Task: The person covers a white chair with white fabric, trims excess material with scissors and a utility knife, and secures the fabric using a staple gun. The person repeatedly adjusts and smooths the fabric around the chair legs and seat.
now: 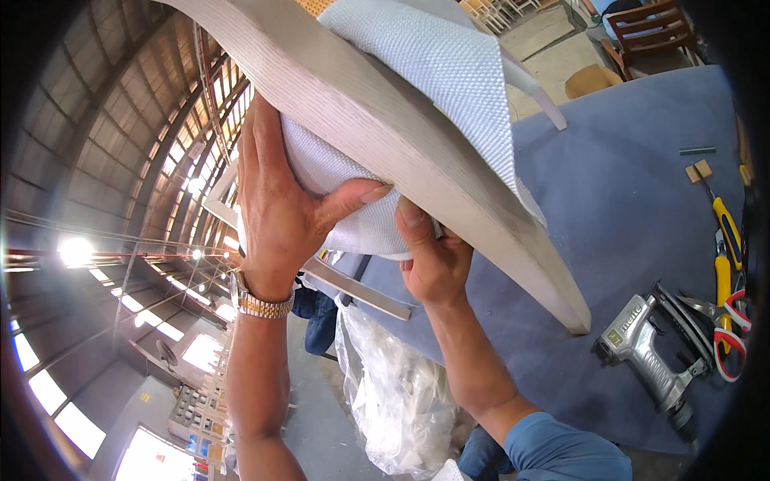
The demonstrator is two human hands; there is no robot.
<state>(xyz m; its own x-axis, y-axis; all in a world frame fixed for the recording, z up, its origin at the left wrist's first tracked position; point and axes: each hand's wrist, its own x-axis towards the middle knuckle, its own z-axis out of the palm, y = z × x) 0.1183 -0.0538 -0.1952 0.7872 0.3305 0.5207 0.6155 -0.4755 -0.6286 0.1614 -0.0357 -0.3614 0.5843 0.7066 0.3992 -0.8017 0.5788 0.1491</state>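
A chair with a pale wooden frame [481, 192] stands tilted over the work table, and white woven fabric [441, 60] covers its upholstered part. My left hand [277, 188] lies against the fabric below the long wooden rail, fingers stretched upward and thumb pressed toward the seam. Some of its fingertips go out of sight behind the wood. Close beside that thumb, my right hand [433, 256] is closed at the fabric's lower edge, thumb up against the rail and fingers curled under. How much cloth it pinches is partly hidden.
On the blue-grey table [618, 200] at right lie a metal staple gun [654, 345], red-and-white-handled scissors [734, 337] and yellow-handled tools [727, 232]. A clear plastic bag [393, 393] of white scraps hangs below the near edge. A brown chair [654, 32] stands far right.
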